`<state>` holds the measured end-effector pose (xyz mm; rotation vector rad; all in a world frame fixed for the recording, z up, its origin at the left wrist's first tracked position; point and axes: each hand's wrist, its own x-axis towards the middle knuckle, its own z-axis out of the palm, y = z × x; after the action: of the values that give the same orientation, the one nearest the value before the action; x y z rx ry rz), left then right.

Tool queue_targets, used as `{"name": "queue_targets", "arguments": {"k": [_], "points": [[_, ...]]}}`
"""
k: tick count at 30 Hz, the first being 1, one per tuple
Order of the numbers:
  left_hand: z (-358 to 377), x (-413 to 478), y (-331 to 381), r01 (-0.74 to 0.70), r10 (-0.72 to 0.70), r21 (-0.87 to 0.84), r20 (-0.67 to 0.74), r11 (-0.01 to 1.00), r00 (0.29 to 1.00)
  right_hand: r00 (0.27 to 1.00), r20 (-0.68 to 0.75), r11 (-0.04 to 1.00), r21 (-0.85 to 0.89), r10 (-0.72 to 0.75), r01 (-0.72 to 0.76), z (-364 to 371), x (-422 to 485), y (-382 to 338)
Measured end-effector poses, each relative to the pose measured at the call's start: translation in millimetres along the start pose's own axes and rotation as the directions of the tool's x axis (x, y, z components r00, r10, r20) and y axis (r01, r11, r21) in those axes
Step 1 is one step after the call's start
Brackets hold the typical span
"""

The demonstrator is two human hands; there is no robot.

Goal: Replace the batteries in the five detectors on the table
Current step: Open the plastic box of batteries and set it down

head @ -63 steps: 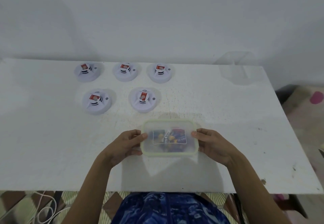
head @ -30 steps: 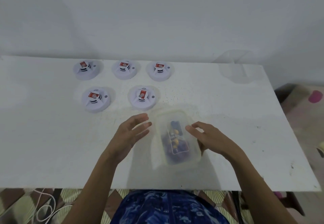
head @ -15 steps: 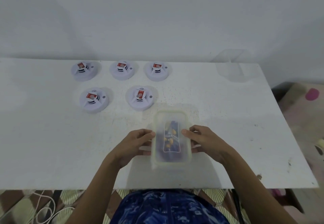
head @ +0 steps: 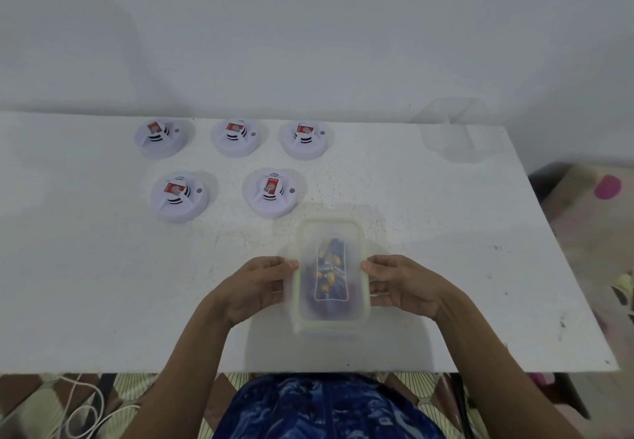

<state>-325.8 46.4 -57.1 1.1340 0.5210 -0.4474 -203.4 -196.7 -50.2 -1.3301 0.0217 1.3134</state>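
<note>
Batteries [head: 330, 268], blue and yellow, lie in a pile inside a see-through plastic box [head: 329, 316], too blurry to count. The box sits near the front edge of the white table [head: 103, 284], right in front of the person. It has a long shape, and its long way runs straight away from the person toward the wall, so one short end points at the person and the other at the back of the table. Its lid [head: 355, 287], with a pale green rim, is on. The left hand [head: 255, 289] grips the left long side and the right hand [head: 404, 286] grips the right long side. On each hand the thumb lies along the lid's edge and the fingers curl round the side. Five round white detectors sit further back and to the left. Three make a back row: the back left detector [head: 160, 139], the back middle detector [head: 236, 138] and the back right detector [head: 304, 140]. Two make a front row: the front left detector [head: 179, 196] and the front right detector [head: 272, 193]. Each has a red sticker on its raised middle. The front right detector is nearest the box but does not touch it. A clear container [head: 449, 129] stands at the back right of the table, well apart from everything else. White cables [head: 85, 414] lie on the floor at the left.
</note>
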Motion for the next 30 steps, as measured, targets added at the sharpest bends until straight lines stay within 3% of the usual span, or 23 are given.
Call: {"name": "queue_targets", "arguments": {"k": [6, 13, 17, 22, 26, 30], "points": [[-1.0, -2.1, 4.3, -0.004, 0.005, 0.100, -0.009, 0.995, 1.000, 1.000, 0.013, 0.999, -0.032, -0.026, 0.027, 1.1, -2.0, -4.1], [1.2, -5.8, 6.9, -0.023, 0.037, 0.156, -0.091, 0.988, 0.995, 0.985, -0.126, 0.977, -0.193, -0.114, 0.089, 3.8, -6.5, -5.4], [7.8, -14.8, 13.2, -0.095, 0.137, 0.273, -0.139, 0.957, 0.981, 0.929, -0.267, 0.921, -0.360, -0.256, 0.150, 11.8, -13.5, -6.9], [10.6, -31.6, 31.8, -0.251, 0.286, 0.294, -0.085, 0.922, 0.954, 0.875, -0.290, 0.879, -0.402, -0.389, 0.258, 23.6, -33.9, -25.7], [16.7, -40.2, 45.8, -0.426, 0.466, 0.326, -0.053, 0.844, 0.883, 0.781, -0.300, 0.792, -0.486, -0.548, 0.369, 32.4, -50.6, -43.8], [19.1, -44.0, 51.3, -0.554, 0.598, 0.298, -0.081, 0.778, 0.797, 0.732, -0.243, 0.755, -0.390, -0.636, 0.527, 40.4, -68.9, -55.7]]}}
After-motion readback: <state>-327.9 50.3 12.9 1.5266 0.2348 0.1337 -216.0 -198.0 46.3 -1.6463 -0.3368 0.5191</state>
